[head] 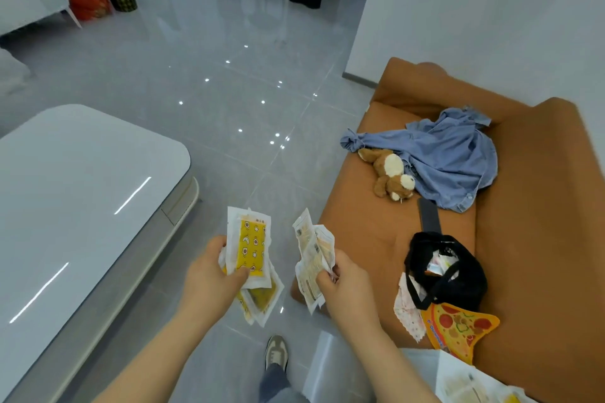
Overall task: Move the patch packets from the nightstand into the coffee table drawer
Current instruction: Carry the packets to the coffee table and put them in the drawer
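Holding two bunches of patch packets here, both up in the air over the grey floor (229, 91), just off the front edge of the orange sofa (523, 239). The left hand (212, 275) pinches the left bunch (252, 249), thumb across the front and fingers curled behind. Those are white-edged sachets with a yellow panel printed with little stars and moons, and a few more fan out below the palm. The right hand (343, 281), the one nearer the sofa, grips the right bunch (311, 258) the same way, thumb on top. That bunch shows pale backs, white with small print and a bit crumpled, so I can't read anything. Can't count either bunch, they overlap too much.

More pale packets (465, 386) lie on a white surface (330, 360) at the near end of the sofa, blurry down in the corner. On the sofa seat there's a blue shirt (451, 154), a brown-and-white plush toy (393, 180) touching the shirt, an open black bag (448, 268), and a pizza-print thing (458, 327) right against the bag. The glossy white counter (82, 190) sits across the floor from the sofa, apart from both hands.
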Tool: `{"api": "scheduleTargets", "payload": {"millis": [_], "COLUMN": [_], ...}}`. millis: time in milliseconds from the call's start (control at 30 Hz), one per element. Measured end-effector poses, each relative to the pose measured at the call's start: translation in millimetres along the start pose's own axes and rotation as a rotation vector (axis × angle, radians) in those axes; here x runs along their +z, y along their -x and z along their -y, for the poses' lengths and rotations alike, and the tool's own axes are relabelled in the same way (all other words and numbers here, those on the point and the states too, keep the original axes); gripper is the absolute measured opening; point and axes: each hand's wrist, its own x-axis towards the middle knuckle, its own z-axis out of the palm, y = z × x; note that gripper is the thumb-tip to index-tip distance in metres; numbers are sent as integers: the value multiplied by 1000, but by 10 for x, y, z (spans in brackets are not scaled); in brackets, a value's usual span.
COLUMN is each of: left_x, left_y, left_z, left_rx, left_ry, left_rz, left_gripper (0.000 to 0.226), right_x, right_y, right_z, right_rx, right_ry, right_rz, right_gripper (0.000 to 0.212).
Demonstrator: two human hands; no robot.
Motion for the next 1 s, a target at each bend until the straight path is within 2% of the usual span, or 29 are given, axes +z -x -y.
{"api": "scheduleTargets", "payload": {"millis": [367, 767, 1000], "left_x": [-437, -1366, -1602], "left_y": [-1255, -3061, -3964], "left_z": [-409, -672, -907], "left_rx": [-25, -24, -27], "left_ry": [94, 84, 85], "left_rz": [-82, -59, -59], "left_gripper": [39, 32, 35], "right_x": [160, 842, 972], "right_y": [-1510, -3143, -3971], "right_z": [716, 1747, 2168], "right_rx": [-63, -46, -55], "right_ry": [23, 45, 67], "right_rz": [103, 114, 118], "right_gripper": [36, 33, 34]}}
